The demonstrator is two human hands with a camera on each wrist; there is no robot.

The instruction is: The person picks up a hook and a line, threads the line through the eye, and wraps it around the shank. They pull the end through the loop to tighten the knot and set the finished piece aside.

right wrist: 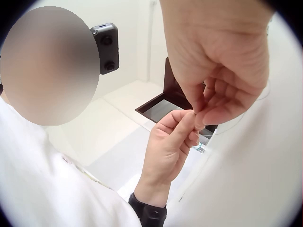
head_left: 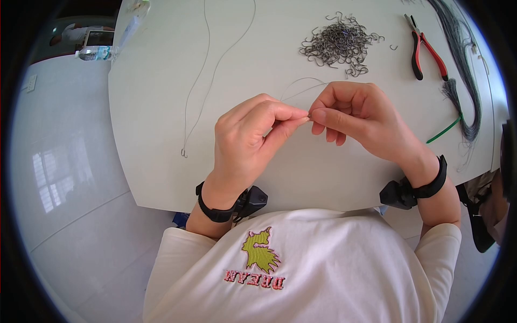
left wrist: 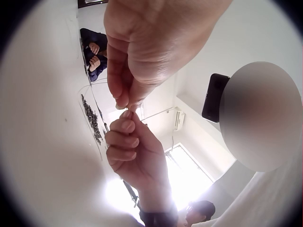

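Over the near middle of the table, both hands meet fingertip to fingertip. The left hand (head_left: 250, 129) pinches a small dark fish hook (head_left: 309, 115), almost wholly covered by the fingers. Thumb and forefinger of the right hand (head_left: 361, 116) pinch thin grey line at the same spot, its other fingers curled loosely below. A loop of thin line (head_left: 304, 79) arcs out beyond the fingertips. To the left lies another length of line (head_left: 200, 75), with a fish hook (head_left: 183, 153) at its near end. In both wrist views the fingertips hide most of the pinched piece.
A pile of dark fish hooks (head_left: 342, 44) lies beyond the hands, one loose hook (head_left: 393, 47) beside it. Red-handled pliers (head_left: 425, 51) and a bundle of grey line (head_left: 467, 102) with a green tie (head_left: 444, 129) are at right. A plastic bottle (head_left: 96, 53) is far left.
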